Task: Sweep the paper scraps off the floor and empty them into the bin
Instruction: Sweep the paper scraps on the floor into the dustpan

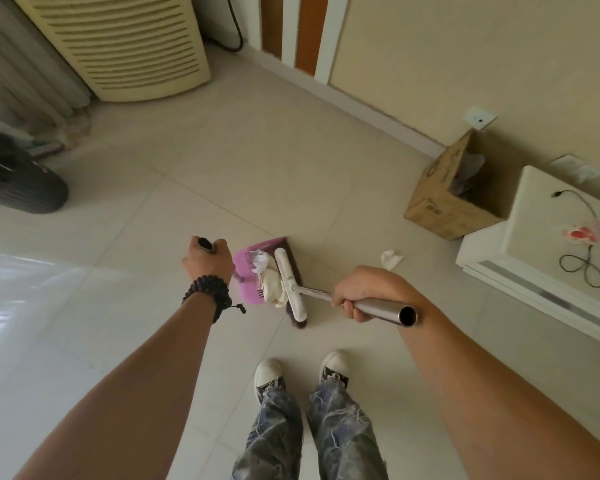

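A pink dustpan [245,265] stands on the tiled floor ahead of my feet, with crumpled white paper scraps [267,277] lying in it. My left hand [208,259] is closed on the top of the dustpan's dark handle. My right hand [355,294] grips the metal pole of a broom; the broom's white head [290,284] rests against the dustpan's open side, touching the scraps. One more white paper scrap [391,258] lies loose on the floor to the right of the broom. A dark ribbed bin [32,188] stands at the far left.
An open cardboard box [444,195] sits by the wall at right, beside a white low cabinet [534,237] with a cable on top. A cream floor-standing air conditioner [125,46] stands at the back left. My two feet [302,372] are just behind the broom.
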{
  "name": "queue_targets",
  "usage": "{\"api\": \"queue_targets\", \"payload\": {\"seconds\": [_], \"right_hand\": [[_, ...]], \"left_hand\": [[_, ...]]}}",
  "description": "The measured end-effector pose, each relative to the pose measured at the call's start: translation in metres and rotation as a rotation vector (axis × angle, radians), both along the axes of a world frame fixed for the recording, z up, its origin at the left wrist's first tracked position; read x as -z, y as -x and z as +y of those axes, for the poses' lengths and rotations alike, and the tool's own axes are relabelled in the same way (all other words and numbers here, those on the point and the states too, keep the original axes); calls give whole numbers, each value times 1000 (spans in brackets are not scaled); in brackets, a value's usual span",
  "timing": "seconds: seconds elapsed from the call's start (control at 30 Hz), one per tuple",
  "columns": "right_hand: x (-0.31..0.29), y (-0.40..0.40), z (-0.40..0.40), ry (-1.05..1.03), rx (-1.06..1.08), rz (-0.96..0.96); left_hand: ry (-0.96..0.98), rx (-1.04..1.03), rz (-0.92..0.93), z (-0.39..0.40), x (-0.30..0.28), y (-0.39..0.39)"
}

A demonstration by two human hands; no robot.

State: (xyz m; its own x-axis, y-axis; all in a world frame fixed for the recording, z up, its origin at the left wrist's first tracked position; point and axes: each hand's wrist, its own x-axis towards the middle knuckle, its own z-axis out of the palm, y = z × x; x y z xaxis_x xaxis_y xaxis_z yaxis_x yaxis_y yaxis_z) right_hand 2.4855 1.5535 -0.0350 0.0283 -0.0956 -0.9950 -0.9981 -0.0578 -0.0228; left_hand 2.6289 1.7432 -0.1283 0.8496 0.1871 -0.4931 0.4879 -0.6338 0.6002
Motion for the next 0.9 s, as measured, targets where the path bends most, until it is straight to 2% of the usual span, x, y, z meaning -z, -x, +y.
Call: {"api": "queue_targets", "payload": {"seconds": [0.07,0.23,0.57,0.9], "right_hand": [[-4,1,-4,-45,72,4],[-17,8,-22,22,171,-69],[-35,68,-93,333,219,-298],[-44,153,-176,574,167,-206]], "left_hand": [[-1,24,14,-1,1,-3],[8,67,7,-17,-1,-8],[79,209,10,-121,-6,45],[60,321,-1,-210,-6,92]]}}
